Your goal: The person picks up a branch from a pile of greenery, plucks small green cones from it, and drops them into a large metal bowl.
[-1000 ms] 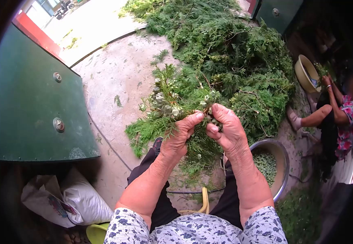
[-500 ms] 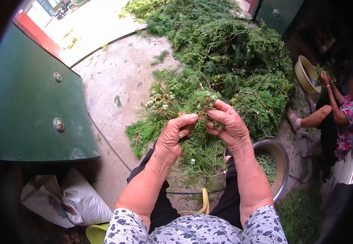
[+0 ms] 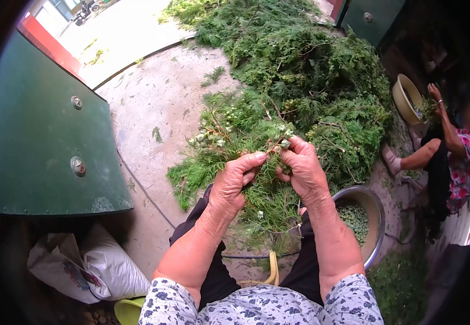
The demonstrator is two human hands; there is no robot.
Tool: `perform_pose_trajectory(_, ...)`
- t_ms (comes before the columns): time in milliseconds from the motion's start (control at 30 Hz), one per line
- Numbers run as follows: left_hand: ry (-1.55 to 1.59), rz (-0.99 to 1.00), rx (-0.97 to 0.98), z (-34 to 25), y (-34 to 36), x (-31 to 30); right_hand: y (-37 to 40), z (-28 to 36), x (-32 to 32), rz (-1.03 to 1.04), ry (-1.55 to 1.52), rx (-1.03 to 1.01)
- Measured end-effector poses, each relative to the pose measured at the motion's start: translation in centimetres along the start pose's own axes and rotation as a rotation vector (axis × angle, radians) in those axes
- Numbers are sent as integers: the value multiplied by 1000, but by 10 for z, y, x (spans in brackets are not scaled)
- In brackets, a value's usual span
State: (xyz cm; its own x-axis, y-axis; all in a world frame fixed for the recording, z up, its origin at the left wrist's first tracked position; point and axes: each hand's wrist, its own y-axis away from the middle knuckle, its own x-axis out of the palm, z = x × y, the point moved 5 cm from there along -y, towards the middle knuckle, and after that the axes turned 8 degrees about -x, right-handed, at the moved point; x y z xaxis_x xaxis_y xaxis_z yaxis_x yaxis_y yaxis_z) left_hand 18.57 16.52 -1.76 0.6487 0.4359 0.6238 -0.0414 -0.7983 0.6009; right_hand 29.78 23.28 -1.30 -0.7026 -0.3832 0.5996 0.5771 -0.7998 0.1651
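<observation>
My left hand (image 3: 235, 180) is closed in a pinch on the stem of a green arborvitae branch (image 3: 270, 208) that hangs between my knees. My right hand (image 3: 306, 172) is closed too, thumb and fingers on a cluster of pale green cones (image 3: 285, 143) at the top of the branch. Part of that cluster is hidden behind the fingers. More cones (image 3: 209, 139) show on a sprig just left of my hands. By my right leg a metal basin (image 3: 380, 216) holds many loose green cones (image 3: 354, 219).
A large heap of cut branches (image 3: 305, 70) spreads ahead. Green metal doors (image 3: 40, 135) stand at the left, with white sacks (image 3: 107, 265) below. On the right a seated person (image 3: 451, 141) works beside a cream basin (image 3: 406, 111). A cable (image 3: 148, 192) crosses the floor.
My right hand has shifted slightly at the cone cluster, its fingers drawn in more. The seated person's hands have parted, one raised and one lower with a sprig.
</observation>
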Motion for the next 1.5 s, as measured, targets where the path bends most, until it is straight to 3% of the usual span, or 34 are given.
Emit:
perform_pose_trajectory(67,-9,-30,41,1,0,0,6,9,0,-137,354,-153)
perform_pose_trajectory(100,-36,-60,74,1,0,0,5,11,-1,-154,443,-281)
perform_pose_trajectory(133,-64,-89,105,2,1,0,4,10,-5,-162,442,-281)
perform_pose_trajectory(200,-96,-104,126,2,1,1,3,24,-22,-362,688,-417)
perform_pose_trajectory(333,-77,-93,182,-6,0,-7,9,55,-59,-383,579,-275)
perform_pose_trajectory(433,-84,-147,179,-9,0,-2,32,79,-90,-433,597,-301)
perform_pose_trajectory(533,-87,-94,153,-6,2,3,73,97,-131,-554,723,-296)
perform_pose_trajectory(600,-71,-42,145,-3,0,2,115,100,-162,-763,857,-190)
perform_pose_trajectory(667,-120,12,137,-1,4,8,163,87,-207,-892,936,-83)
perform_pose_trajectory(767,-163,-2,120,4,8,12,233,52,-275,-902,1130,-52)
perform_pose_trajectory(800,-174,1,112,7,9,13,251,45,-280,-919,1190,-26)
perform_pose_trajectory(833,-192,24,122,9,9,13,268,34,-291,-1004,1039,64)
perform_pose_trajectory(1000,-314,12,151,20,14,20,326,18,-335,-1115,1143,96)
perform_pose_trajectory(1067,-329,10,149,27,15,24,339,21,-355,-998,1830,-266)
perform_pose_trajectory(1100,-338,9,146,29,16,26,339,28,-337,-1105,1744,-137)
perform_pose_trajectory(1200,-358,30,140,37,21,33,343,28,-328,-1037,1901,-71)
perform_pose_trajectory(1233,-359,22,128,41,24,35,339,32,-325,-1039,1896,-79)
perform_pose_trajectory(1300,-368,15,131,49,28,38,315,43,-311,-941,1703,-367)
perform_pose_trajectory(1333,-372,17,134,53,32,42,293,46,-291,-1010,1183,-335)
perform_pose_trajectory(1367,-388,25,116,57,36,44,266,61,-233,-971,863,-373)
perform_pose_trajectory(1400,-402,31,99,62,40,46,243,64,-201,-786,605,-478)
perform_pose_trajectory(1500,-370,21,65,78,56,52,192,68,-101,-404,210,-478)
